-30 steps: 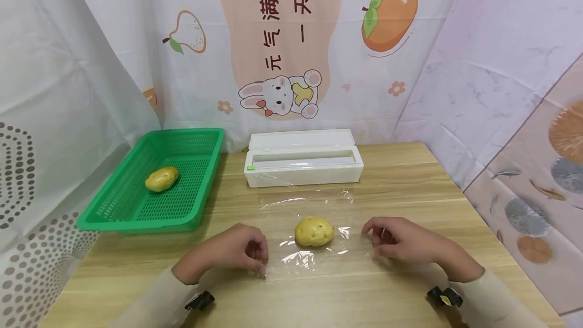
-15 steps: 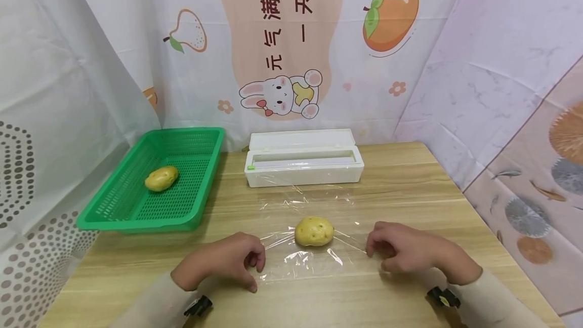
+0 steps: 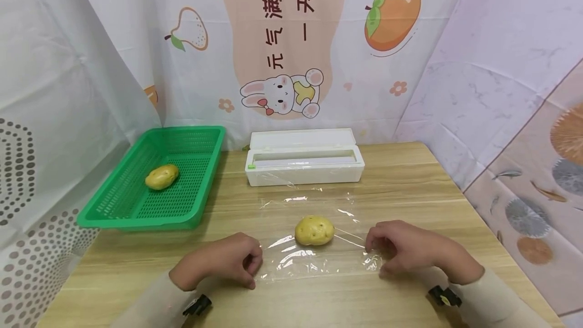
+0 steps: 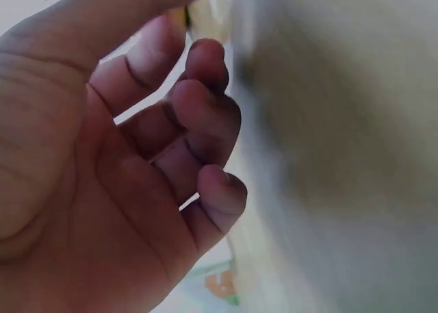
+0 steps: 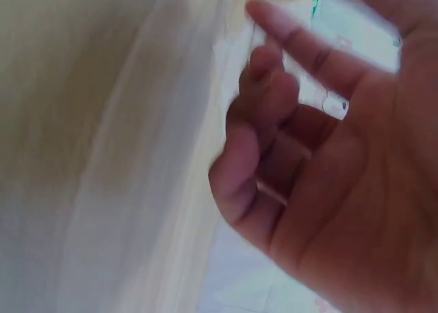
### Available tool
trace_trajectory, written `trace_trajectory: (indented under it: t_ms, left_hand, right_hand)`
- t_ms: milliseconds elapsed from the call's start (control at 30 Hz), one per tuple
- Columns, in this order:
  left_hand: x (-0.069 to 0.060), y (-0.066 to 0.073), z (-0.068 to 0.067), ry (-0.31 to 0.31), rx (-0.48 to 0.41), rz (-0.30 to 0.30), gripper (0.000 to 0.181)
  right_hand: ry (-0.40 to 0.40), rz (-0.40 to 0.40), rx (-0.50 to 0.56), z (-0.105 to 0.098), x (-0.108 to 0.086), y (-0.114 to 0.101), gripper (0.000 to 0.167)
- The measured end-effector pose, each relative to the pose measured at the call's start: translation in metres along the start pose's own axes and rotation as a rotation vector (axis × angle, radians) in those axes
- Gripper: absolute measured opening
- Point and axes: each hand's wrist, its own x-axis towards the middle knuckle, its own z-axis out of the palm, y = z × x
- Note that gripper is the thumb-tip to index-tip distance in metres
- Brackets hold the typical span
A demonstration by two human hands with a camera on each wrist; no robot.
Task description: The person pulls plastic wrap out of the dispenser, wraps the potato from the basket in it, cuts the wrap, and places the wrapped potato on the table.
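A potato (image 3: 314, 230) lies in the middle of a clear sheet of plastic wrap (image 3: 300, 264) on the table. The wrap runs back to a white wrap dispenser box (image 3: 305, 173) with its lid up. My left hand (image 3: 232, 259) is at the sheet's left edge, fingers loosely bent, thumb and index finger apart. At the right edge my right hand (image 3: 405, 247) has its fingertips at the film, thumb and index also apart. Creases stretch from the potato towards both hands. Neither wrist view shows film pinched in the left hand (image 4: 137, 142) or right hand (image 5: 342, 162).
A green plastic basket (image 3: 207, 186) with a second potato (image 3: 162, 177) inside stands on the left of the wooden table (image 3: 314, 302). A printed curtain (image 3: 355, 90) hangs behind the dispenser and along both sides.
Both hands have come down slightly and the left has shifted a little outward. Creases have appeared in the film beside the potato. The potato and dispenser stay in place.
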Motion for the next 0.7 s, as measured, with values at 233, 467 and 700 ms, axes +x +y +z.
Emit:
trace_trajectory:
  t_ms: [233, 467, 700]
  left_hand:
    - [0.0023, 0.0000, 0.0002, 0.015, -0.004, 0.012, 0.034]
    - [0.0039, -0.0020, 0.0051, -0.003, 0.009, -0.006, 0.025]
    - [0.0027, -0.0001, 0.0051, -0.001, 0.019, 0.022, 0.024]
  right_hand:
    - [-0.020, 0.071, 0.001, 0.0060, 0.0044, 0.0012, 0.039]
    - [0.000, 0.060, 0.004, 0.0093, 0.0064, 0.0045, 0.033]
    - [0.020, 0.038, -0.003, 0.0101, 0.0075, 0.0076, 0.026]
